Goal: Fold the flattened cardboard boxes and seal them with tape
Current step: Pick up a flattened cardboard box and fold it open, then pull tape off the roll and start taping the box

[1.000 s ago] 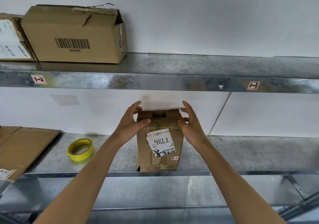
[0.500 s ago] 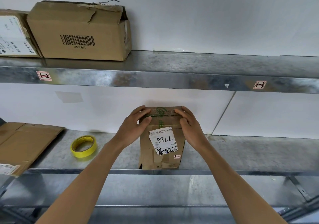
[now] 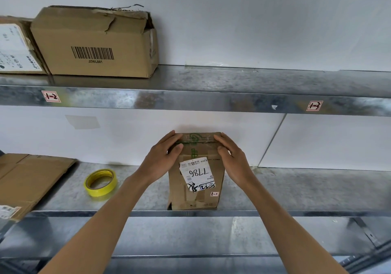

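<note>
A small brown cardboard box [image 3: 196,197] with a white label marked 7786 stands upright near the front edge of the middle metal shelf [image 3: 296,191]. Its top flaps lie folded down. My left hand [image 3: 163,157] presses on the box's top left corner, fingers straight over the flap and thumb on the front face. My right hand [image 3: 232,157] presses the top right corner the same way. A roll of yellow tape [image 3: 101,182] lies flat on the shelf, to the left of the box.
Flattened cardboard [image 3: 27,178] lies at the shelf's left end, overhanging the front edge. On the upper shelf [image 3: 232,102] stand a barcoded brown box [image 3: 93,43] and another box [image 3: 14,47] at the far left. A white wall is behind.
The box's top flaps were open a second ago; both hands have pushed them down flat. My hands now rest lower on the top corners. The view shifted slightly left.
</note>
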